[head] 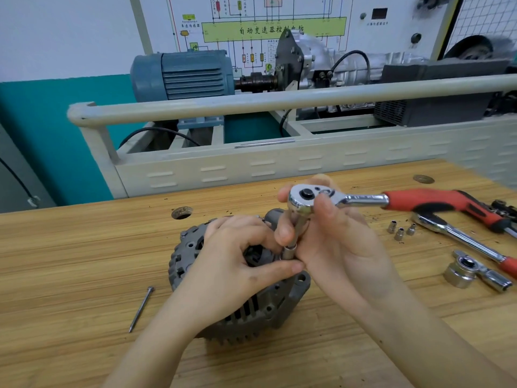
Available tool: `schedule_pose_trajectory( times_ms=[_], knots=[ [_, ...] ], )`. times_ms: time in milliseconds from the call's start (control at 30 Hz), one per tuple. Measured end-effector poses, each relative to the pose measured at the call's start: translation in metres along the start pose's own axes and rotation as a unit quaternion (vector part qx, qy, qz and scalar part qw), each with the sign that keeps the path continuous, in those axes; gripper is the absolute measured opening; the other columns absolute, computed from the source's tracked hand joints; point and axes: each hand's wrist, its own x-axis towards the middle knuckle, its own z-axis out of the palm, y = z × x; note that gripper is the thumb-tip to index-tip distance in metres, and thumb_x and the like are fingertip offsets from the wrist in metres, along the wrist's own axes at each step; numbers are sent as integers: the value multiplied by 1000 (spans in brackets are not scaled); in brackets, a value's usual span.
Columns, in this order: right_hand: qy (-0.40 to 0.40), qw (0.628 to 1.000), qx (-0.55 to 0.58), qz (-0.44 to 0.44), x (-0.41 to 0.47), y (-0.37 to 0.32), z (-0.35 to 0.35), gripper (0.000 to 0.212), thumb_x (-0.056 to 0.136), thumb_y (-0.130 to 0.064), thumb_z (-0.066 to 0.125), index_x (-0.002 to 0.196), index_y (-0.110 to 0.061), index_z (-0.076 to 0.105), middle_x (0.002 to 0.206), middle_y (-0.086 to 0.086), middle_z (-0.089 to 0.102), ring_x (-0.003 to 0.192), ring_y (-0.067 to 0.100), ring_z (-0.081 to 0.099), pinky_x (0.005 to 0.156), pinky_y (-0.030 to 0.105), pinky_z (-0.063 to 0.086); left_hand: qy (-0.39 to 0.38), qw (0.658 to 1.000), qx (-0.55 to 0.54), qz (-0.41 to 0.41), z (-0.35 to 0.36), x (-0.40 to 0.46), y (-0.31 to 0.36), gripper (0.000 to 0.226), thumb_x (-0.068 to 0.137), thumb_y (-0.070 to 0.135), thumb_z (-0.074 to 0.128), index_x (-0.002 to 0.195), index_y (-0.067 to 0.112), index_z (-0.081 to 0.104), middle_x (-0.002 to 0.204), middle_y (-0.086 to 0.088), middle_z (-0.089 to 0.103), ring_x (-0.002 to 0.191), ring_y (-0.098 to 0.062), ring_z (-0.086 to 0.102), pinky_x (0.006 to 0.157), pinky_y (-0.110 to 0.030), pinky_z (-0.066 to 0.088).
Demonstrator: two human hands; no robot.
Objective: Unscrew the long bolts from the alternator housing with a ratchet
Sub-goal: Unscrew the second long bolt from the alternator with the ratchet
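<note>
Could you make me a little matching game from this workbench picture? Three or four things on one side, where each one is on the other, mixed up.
Things:
1. long bolt
2. ratchet
3. three small sockets
4. alternator

Places:
A. held above the alternator by the right hand
B. under the left hand
C. lying loose on the bench, left of the alternator
D. standing on the bench, right of the hands

Pairs: 1-C, 2-A, 3-D, 4-B

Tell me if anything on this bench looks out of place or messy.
Nothing looks damaged. One long bolt lies loose on the wooden bench left of the alternator, and three small sockets stand scattered to its right beside a spare ratchet. Dark specks of debris dot the wood there.
</note>
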Motion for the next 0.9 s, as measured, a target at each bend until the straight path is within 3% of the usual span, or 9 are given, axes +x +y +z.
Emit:
schedule_pose_trajectory(
  times_ms=[200,400,567,667,833,900],
  knots=[
    [14,997,59,37,7,-1,-3,35,77,-42,54,84,-10,66,72,3,67,47,9,55,54,21,49,-15,1000,14,-6,-2,-1,-1,25,63,63,51,76,45,63,95,22,61,98,9,48,101,-39,28],
    [-6,999,50,12,6,0,-4,30,67,-35,76,83,-11,68,86,3,68,56,11,59,56,24,50,7,1000,8,3,0,0,-2,29,62,60,55,66,33,64,87,14,63,95,2,52,98,-44,31],
    [-18,999,41,-1,3,-2,-3,22,69,-30,75,81,-13,68,90,4,68,60,12,61,60,25,51,8,1000,2,3,0,0,-1,24,62,58,58,63,34,59,76,14,61,86,0,53,94,-48,34],
    [-18,1000,10,9,3,-1,-1,37,72,-40,69,92,-9,65,93,2,69,61,12,62,61,25,50,-10,1000,-1,4,-1,0,-1,21,64,58,57,68,38,62,80,20,61,91,0,52,95,-50,33],
    [-18,999,-36,25,3,1,4,59,73,-50,63,105,-1,55,98,2,68,66,10,62,62,21,49,-25,999,11,20,-1,1,-2,32,68,55,58,71,25,67,84,10,63,96,-9,54,95,-53,33],
    [-6,999,-41,22,2,1,4,52,68,-50,68,99,-8,62,103,1,66,68,10,60,61,21,48,-19,1000,11,17,-1,1,-1,25,67,57,58,64,32,61,85,8,63,96,-9,53,95,-54,34]
  ],
)
